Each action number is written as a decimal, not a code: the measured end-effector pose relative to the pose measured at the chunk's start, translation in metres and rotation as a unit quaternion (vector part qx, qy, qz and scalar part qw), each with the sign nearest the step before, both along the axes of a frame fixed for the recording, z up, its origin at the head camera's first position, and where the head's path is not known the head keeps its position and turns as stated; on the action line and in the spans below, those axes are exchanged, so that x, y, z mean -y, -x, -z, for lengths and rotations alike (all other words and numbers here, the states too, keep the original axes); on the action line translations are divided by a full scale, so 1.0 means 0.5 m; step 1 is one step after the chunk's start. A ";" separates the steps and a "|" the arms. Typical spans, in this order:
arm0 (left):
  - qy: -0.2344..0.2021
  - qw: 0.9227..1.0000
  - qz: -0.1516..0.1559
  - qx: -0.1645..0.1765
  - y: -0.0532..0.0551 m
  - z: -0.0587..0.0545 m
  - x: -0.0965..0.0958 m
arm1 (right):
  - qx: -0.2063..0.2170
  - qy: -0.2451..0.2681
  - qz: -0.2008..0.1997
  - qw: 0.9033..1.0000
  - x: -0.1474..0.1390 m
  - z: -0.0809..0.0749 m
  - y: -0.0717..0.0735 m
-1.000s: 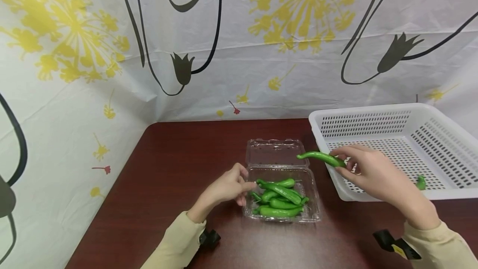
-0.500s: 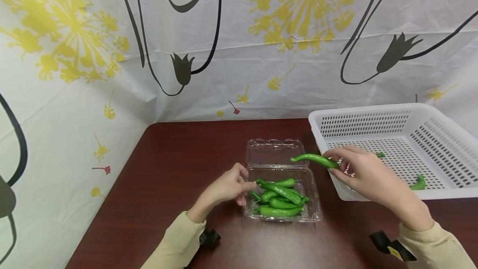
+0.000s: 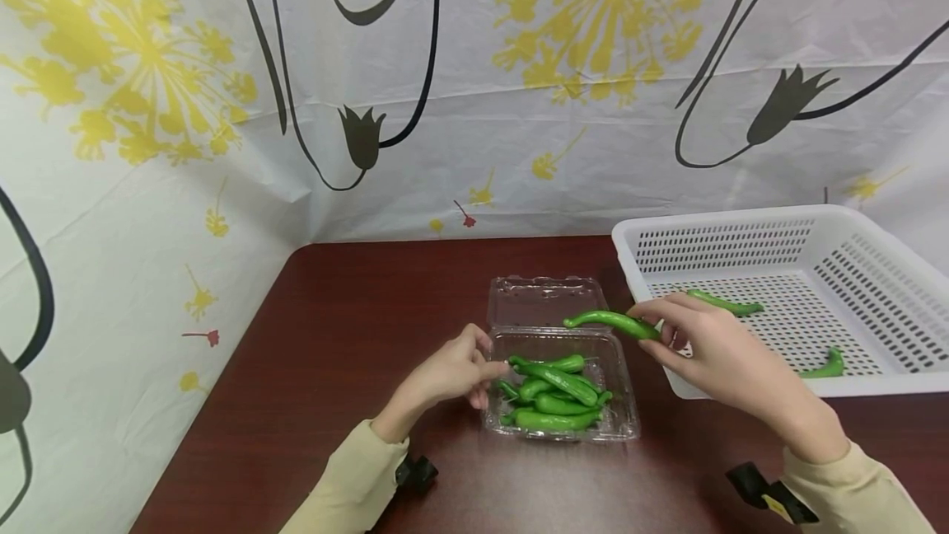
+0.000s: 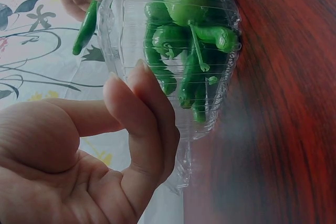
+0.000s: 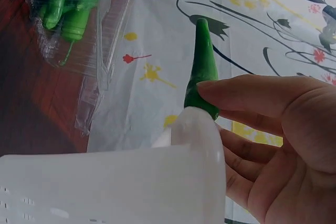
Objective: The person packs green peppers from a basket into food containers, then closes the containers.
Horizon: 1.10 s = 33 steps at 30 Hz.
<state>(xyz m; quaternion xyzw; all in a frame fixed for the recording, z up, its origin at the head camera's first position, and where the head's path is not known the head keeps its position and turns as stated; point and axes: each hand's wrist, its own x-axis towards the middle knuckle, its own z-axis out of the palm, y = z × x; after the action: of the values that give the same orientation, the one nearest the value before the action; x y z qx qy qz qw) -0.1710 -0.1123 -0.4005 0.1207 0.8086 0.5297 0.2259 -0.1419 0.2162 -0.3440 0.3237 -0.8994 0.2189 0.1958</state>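
Note:
My right hand pinches a green chili pepper near one end, between thumb and fingertips, in the air left of the white basket's near rim. In the right wrist view the pepper points away from my thumb. My left hand holds the left rim of a clear plastic clamshell box, its fingers curled at the edge. Several green chili peppers lie heaped inside. Through the wall in the left wrist view their stems and ends show; the thumb tip is hidden behind my fingers.
The white perforated basket stands at the right with two green peppers showing, one farther back and one near the front. The box's lid lies folded back on the dark red table. A patterned cloth hangs behind.
My right hand has moved left with the chili pepper, out from over the basket toward the box, uncovering a pepper in the basket. The left hand stays at the box rim.

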 end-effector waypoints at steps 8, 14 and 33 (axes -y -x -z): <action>0.007 1.000 -0.002 -0.004 0.001 0.002 0.000 | -0.007 0.004 -0.017 1.000 0.009 0.007 -0.001; 0.004 1.000 -0.002 -0.002 0.000 0.002 0.000 | -0.009 -0.004 -0.018 1.000 0.015 0.007 -0.003; 0.003 1.000 0.000 0.001 0.002 0.003 0.000 | 0.028 -0.008 -0.047 0.998 0.039 0.019 -0.007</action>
<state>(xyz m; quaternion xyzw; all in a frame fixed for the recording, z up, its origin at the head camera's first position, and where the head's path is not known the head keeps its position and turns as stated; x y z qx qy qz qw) -0.1717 -0.1124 -0.4018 0.1197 0.8099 0.5275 0.2267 -0.1386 0.1968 -0.3537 0.3607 -0.8902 0.2292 0.1578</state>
